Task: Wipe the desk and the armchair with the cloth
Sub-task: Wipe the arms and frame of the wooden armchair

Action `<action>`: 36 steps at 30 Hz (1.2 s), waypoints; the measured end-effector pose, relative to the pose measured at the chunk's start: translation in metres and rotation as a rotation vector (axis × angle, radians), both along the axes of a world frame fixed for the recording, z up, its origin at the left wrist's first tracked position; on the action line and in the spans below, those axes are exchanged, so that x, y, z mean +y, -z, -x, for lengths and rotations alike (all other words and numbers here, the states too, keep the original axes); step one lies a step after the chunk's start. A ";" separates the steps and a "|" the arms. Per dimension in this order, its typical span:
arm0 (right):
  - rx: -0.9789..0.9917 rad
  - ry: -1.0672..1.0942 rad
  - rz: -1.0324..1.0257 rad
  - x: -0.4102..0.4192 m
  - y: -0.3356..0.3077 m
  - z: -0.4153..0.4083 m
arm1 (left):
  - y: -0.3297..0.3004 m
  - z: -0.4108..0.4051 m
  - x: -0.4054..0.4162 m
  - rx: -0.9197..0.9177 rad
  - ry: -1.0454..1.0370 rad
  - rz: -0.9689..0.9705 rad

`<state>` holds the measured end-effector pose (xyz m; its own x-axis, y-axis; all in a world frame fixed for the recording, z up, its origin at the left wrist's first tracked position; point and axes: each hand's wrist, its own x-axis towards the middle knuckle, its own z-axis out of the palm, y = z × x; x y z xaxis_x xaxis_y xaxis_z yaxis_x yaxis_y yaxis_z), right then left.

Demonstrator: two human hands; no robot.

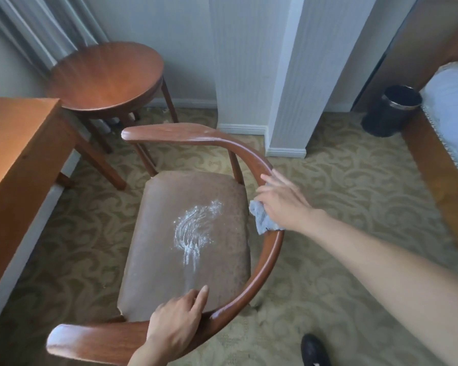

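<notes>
The wooden armchair [267, 249] stands in the middle, its curved back rail toward me and its brown seat [169, 207] marked by a smeared white patch [193, 231]. My right hand [283, 202] presses a grey-blue cloth [262, 216] onto the curved rail at the chair's right side. My left hand [175, 323] rests on the near armrest, fingers curled over the rail and onto the seat's edge. The wooden desk [16, 159] fills the left edge of the view.
A round wooden side table [106, 75] stands behind the chair by the curtain. A white wall column [262, 75] rises at the back. A black waste bin [391, 109] and a bed frame [439, 175] are at the right. My black shoe [315, 350] is on the patterned carpet.
</notes>
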<state>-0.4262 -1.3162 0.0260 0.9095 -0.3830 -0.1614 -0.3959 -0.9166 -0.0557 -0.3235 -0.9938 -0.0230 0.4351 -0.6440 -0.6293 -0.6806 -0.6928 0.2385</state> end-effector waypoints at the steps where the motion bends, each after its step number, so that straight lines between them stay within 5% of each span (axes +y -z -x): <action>1: 0.071 -0.069 0.006 0.000 0.006 0.000 | 0.003 -0.003 -0.004 0.080 -0.129 0.007; 5: 0.077 -0.241 0.023 0.056 0.015 0.028 | -0.001 -0.014 -0.018 0.328 -0.736 0.362; 10: -0.040 -0.339 -0.139 0.163 0.033 0.040 | -0.018 -0.013 -0.013 0.209 -0.970 0.535; 15: 0.059 -0.393 -0.144 0.210 0.043 0.027 | -0.011 0.022 -0.020 0.062 -0.830 0.466; 21: -0.234 -0.334 -0.065 0.074 0.021 0.041 | 0.009 0.055 -0.043 -0.162 -0.494 0.213; 26: -0.087 -0.196 -0.100 -0.047 0.005 -0.006 | 0.017 0.055 -0.041 -0.171 -0.478 0.163; 31: -0.081 -0.105 -0.082 -0.027 0.022 -0.019 | 0.017 0.048 -0.054 -0.071 -0.565 0.102; 36: -0.093 -0.131 -0.056 0.007 0.006 0.004 | -0.002 0.060 -0.122 -0.047 -0.621 0.292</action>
<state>-0.4304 -1.3093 0.0203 0.9631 -0.2528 -0.0919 -0.2638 -0.9545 -0.1393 -0.3832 -1.1156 -0.0210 0.8010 -0.4065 -0.4395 -0.1919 -0.8697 0.4547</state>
